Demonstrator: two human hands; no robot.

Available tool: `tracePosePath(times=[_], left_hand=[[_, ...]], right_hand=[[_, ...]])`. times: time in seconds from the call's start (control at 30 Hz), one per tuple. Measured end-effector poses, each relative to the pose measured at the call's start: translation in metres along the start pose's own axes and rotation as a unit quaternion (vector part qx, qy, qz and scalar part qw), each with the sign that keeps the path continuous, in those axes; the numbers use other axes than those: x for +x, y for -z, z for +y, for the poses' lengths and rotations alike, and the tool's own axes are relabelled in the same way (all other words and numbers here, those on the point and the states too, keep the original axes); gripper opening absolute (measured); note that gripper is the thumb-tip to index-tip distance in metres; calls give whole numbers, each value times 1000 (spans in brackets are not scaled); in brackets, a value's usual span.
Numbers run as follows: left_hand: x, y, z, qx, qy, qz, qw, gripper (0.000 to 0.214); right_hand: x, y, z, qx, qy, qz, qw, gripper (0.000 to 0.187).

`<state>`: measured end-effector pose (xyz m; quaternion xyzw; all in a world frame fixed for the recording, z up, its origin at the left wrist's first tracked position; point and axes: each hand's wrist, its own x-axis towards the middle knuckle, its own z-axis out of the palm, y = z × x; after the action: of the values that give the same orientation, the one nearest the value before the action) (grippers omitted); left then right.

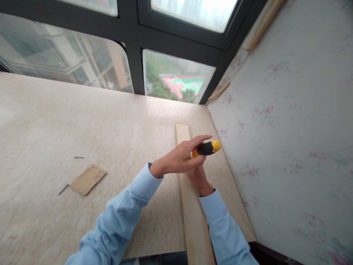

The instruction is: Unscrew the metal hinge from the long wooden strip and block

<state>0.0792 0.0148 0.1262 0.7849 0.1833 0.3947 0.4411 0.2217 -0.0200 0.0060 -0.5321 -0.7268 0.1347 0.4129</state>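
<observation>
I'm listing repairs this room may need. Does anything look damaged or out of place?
Yes, the wallpaper on the right: beside the dark window frame, its edge looks torn, with a brownish flap curling away near the corner. Nothing else clearly looks damaged.

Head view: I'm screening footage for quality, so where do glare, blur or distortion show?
In the head view, the upper right pane glares nearly white; the head view's lower right corner shows the wall pattern softly; the head view slants the window frame, as a wide lens might; in the head view, the handle looks fairly sharp.
</observation>
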Motion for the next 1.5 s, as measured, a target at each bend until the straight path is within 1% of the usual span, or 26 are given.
tracePosePath(times=[0.1, 0.27, 0.33, 0.43, 0.6, 0.73, 0.87, 0.97, 1.03, 1.17, 1.23, 1.33, 1.4, 1.5], left_hand=[[1, 1, -2, -2, 3, 17, 1000, 47], [4, -3, -4, 41, 13, 100, 994, 54], [4, -5, -2, 67, 12, 120, 991, 52], [5, -8, 1, 83, -5, 136, 987, 46], [5, -10, 2, 65, -28, 182, 981, 43], [4, -4, 4, 46, -18, 222, 974, 50], [0, 12, 11, 71, -2, 244, 967, 53], [-2, 23, 16, 127, 6, 230, 965, 49], [-2, 28, 17, 166, 13, 212, 963, 46], [-4, 34, 9, 239, 47, 161, 956, 42], [-7, 36, 0, 282, 81, 120, 948, 40], [-14, 37, -15, 334, 150, 61, 929, 35], [-20, 34, -24, 346, 189, 46, 918, 29], [-28, 26, -31, 338, 233, 51, 911, 22]], right_hand=[[0, -1, 0, -13, 5, -17, 1000, 33], [2, -3, -2, -16, 1, -12, 1000, 31], [3, -3, -4, -8, 5, -15, 1000, 29], [5, -3, -5, -4, 6, -11, 1000, 30], [1, 0, -5, -6, 23, -11, 1000, 32], [0, 5, -7, -13, 33, -29, 999, 25], [2, 8, -10, -48, 8, -41, 998, 13], [3, 8, -10, -62, -7, -53, 997, 13], [2, 6, -9, -59, -2, -58, 997, 15], [1, 4, -7, -47, 22, -69, 996, 18], [0, 3, -5, -33, 30, -72, 996, 20], [-1, 4, -3, -7, 31, -77, 997, 24], [-1, 6, -2, 15, 26, -82, 996, 27], [-1, 9, -2, 42, 12, -90, 995, 24]])
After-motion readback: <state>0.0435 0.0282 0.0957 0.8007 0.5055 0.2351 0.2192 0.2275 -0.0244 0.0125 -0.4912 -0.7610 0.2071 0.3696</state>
